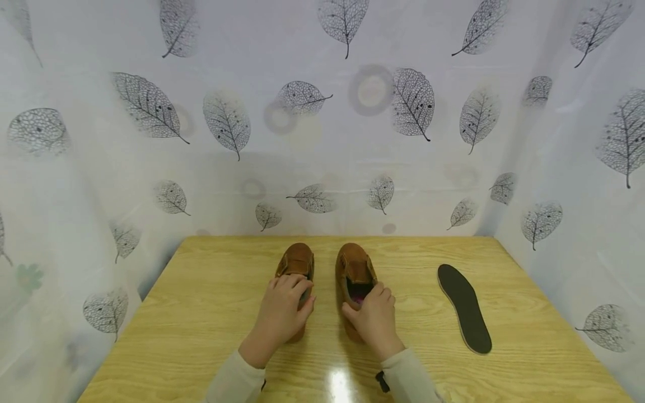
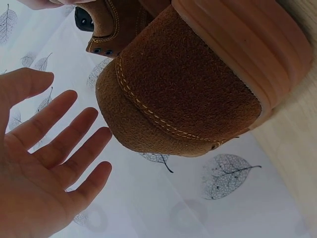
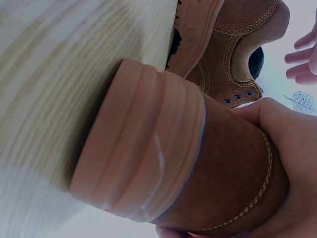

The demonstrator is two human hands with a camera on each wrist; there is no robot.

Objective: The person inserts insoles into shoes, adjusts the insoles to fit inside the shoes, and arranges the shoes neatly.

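Two brown suede shoes with tan rubber soles stand side by side on the table, toes pointing away. Above the opening of the left shoe (image 1: 295,259) is my left hand (image 1: 282,310); in the left wrist view its fingers are spread and loosely bent beside the heel (image 2: 183,84), holding nothing. My right hand (image 1: 375,319) grips the right shoe (image 1: 355,262) around the heel, thumb on one side and fingers on the other. The right wrist view shows the palm against the back of that heel (image 3: 228,163). Something pinkish-purple shows inside the right shoe.
A dark insole (image 1: 466,310) lies flat on the wooden table (image 1: 211,291), right of the shoes. White sheeting (image 1: 312,157) with a leaf print hangs behind the table and on both sides.
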